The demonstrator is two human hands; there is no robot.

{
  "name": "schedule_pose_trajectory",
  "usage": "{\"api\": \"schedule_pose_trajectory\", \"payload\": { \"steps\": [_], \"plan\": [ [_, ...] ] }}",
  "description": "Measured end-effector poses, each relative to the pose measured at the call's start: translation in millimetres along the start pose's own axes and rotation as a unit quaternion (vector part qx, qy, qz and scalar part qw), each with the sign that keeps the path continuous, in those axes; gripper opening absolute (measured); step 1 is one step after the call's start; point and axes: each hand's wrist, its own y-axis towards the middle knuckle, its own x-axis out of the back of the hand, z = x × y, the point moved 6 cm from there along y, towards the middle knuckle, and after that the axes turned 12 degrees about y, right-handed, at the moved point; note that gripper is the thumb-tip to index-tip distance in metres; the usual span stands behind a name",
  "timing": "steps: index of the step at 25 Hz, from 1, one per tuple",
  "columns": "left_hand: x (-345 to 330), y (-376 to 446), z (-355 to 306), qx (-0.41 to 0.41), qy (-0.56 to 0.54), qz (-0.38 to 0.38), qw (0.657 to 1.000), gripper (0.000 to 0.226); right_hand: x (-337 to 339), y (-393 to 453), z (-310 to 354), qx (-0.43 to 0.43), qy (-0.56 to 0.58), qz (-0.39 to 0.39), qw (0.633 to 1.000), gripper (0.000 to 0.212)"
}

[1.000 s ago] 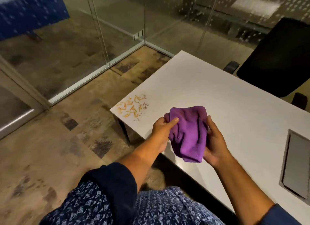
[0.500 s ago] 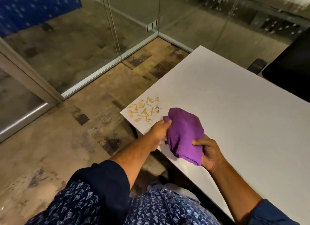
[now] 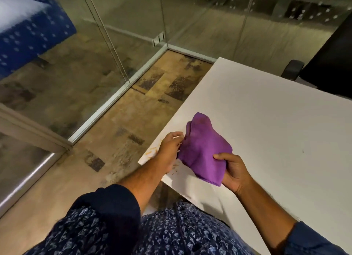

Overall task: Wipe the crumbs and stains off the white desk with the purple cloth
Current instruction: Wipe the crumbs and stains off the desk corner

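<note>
Your hands are both closed on the purple cloth (image 3: 204, 150), one at each end, above the near left corner of the white tabletop (image 3: 276, 131). Your left hand (image 3: 169, 150) reaches in from the floor side of the tabletop and pinches the cloth's left edge with its fingertips. Your right hand (image 3: 233, 173) grips the cloth's lower right part, with the thumb lying across the top of the fabric and the fingers curled underneath. The cloth is bunched and folded, a rounded peak of it pointing away from you. You cannot tell from this view whether its underside touches the tabletop or hangs just above it.

Beside and partly under your left hand, a few small orange crumbs (image 3: 151, 151) lie near the corner edge of the tabletop, with some finer brownish specks (image 3: 174, 171) closer to you, just below the cloth. Most of that patch is hidden by your hand and the cloth. The rest of the tabletop stretches away to the right, plain white.

Both of your forearms are bare, with the dark blue sleeves (image 3: 106, 207) pushed up towards the elbows, and your patterned blue shirt fills the bottom of the view.

To the left of the tabletop is a mottled tan and brown carpeted floor (image 3: 133, 121). Beyond it stand glass partition walls (image 3: 114, 45) in pale metal frames, meeting at a corner. A black office chair (image 3: 331, 64) stands at the far right edge of the tabletop.
</note>
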Motion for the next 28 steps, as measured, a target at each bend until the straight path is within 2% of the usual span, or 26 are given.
{"api": "schedule_pose_trajectory", "payload": {
  "steps": [2,5,8,10,12,14,17,20,22,23,24,26,27,28],
  "plan": [
    [10.0,21.8,-17.3,-0.023,0.014,-0.009,1.000,0.012,9.6,7.4,1.1,0.019,0.012,-0.026,0.999,0.063],
    [24.5,76.6,-39.9,-0.067,0.154,0.018,0.986,0.012,17.8,21.6,-1.5,0.078,0.019,-0.076,0.994,0.061],
    [28.8,132.5,-58.6,-0.135,0.315,0.083,0.936,0.015,20.0,40.2,-11.2,0.150,0.002,-0.138,0.979,0.070],
    [29.7,163.9,-72.9,-0.177,0.378,0.129,0.900,0.012,18.7,51.3,-19.5,0.193,-0.003,-0.191,0.963,0.075],
    [28.3,196.2,-83.2,-0.214,0.429,0.190,0.857,0.012,20.4,63.0,-35.5,0.245,0.018,-0.244,0.938,0.078],
    [22.2,225.9,-86.4,-0.252,0.490,0.237,0.800,0.016,21.7,69.4,-57.3,0.290,0.056,-0.301,0.906,0.077],
    [-1.4,252.4,-79.2,-0.310,0.564,0.305,0.702,0.024,23.4,67.5,-90.1,0.352,0.104,-0.399,0.840,0.070],
    [-25.0,275.3,-68.1,-0.346,0.602,0.351,0.628,0.036,11.1,58.8,-107.1,0.404,0.114,-0.466,0.778,0.060],
    [-40.1,292.9,-55.9,-0.377,0.631,0.383,0.559,0.046,6.0,48.7,-113.8,0.425,0.059,-0.539,0.725,0.055],
    [-45.7,301.2,-49.3,-0.396,0.647,0.391,0.522,0.051,3.8,41.2,-115.9,0.432,-0.013,-0.585,0.686,0.054],
    [-50.9,308.7,-43.9,-0.417,0.658,0.390,0.490,0.054,1.6,36.1,-117.0,0.432,-0.112,-0.623,0.642,0.050],
    [-59.8,320.0,-39.7,-0.476,0.651,0.376,0.456,0.055,2.2,44.8,-123.5,0.371,-0.321,-0.664,0.565,0.054],
    [-63.0,322.4,-40.0,-0.513,0.639,0.365,0.442,0.054,9.4,57.5,-130.0,0.320,-0.392,-0.663,0.552,0.065],
    [-66.2,324.2,-37.9,-0.547,0.628,0.357,0.424,0.055,19.2,75.6,-140.9,0.275,-0.417,-0.652,0.571,0.075]
  ]
}}
